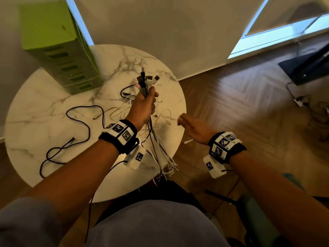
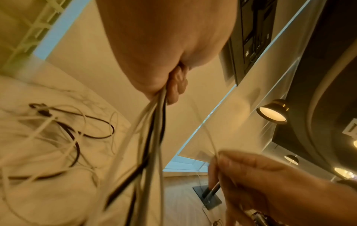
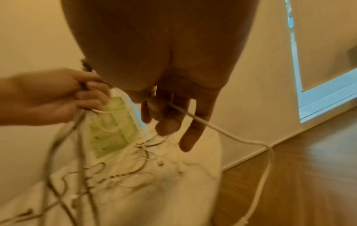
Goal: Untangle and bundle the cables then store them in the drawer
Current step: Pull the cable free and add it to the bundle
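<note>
My left hand (image 1: 145, 102) grips a bundle of cables (image 1: 146, 82) upright above the round marble table (image 1: 44, 107), the plugs fanned out above my fist and the tails hanging past the table's front edge. The fist around the strands (image 2: 154, 122) fills the left wrist view. To the right, beyond the table's edge, my right hand (image 1: 190, 125) pinches one thin white cable (image 3: 222, 130) that trails to the floor. Loose on the table lie a black cable (image 1: 85, 122) and a tangle of white cables (image 1: 121, 111). A green drawer unit (image 1: 60, 50) stands at the table's back left, its drawers closed.
Wooden floor (image 1: 240, 97) lies to the right, with a dark stand (image 1: 306, 68) and a power strip (image 1: 300, 102) with wires farther off. A wall runs close behind the table. A green chair edge (image 1: 258, 211) sits by my right side.
</note>
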